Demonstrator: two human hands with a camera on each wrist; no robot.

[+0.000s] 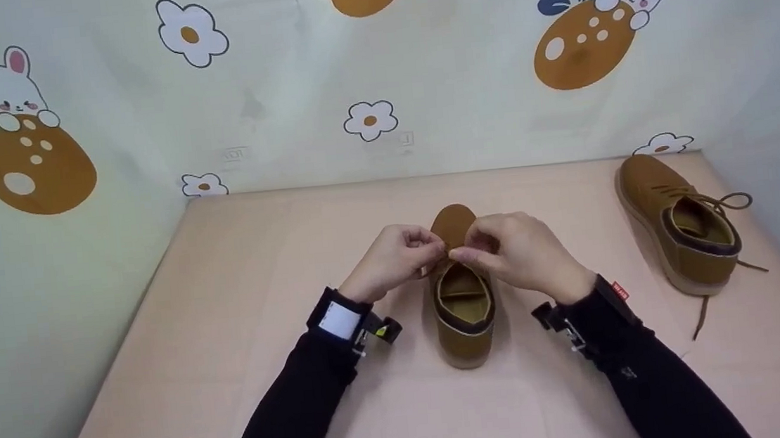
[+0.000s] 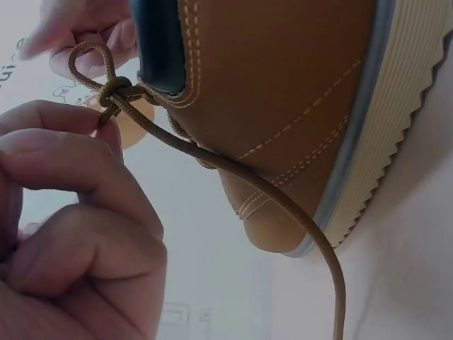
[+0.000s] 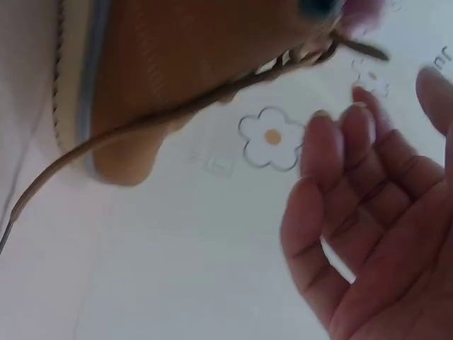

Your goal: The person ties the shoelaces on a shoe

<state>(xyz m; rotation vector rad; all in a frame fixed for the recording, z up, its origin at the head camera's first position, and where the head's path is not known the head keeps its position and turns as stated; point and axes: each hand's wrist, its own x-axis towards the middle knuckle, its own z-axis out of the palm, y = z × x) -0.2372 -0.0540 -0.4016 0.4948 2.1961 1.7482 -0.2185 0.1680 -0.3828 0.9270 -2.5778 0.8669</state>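
A brown lace-up shoe (image 1: 467, 350) stands upright with its toe pointing away from me, between my two hands. My left hand (image 1: 393, 259) pinches the shoelace (image 2: 283, 200) with thumb and fingertip, right beside a knot (image 2: 115, 92) at the tongue. From that knot rises a small loop, and a long lace end trails down the shoe's side. On the opposite side, my right hand (image 1: 527, 253) is held close to the laces. In the right wrist view its fingers (image 3: 322, 152) are loosely bent, the thumb apart, with no lace between them.
A matching shoe (image 1: 708, 265), its lace tied in a bow loop with loose ends hanging, stands at the right side of the pale pink table (image 1: 257, 237). Behind the table rises a backdrop (image 1: 280, 87) printed with flowers and rabbits.
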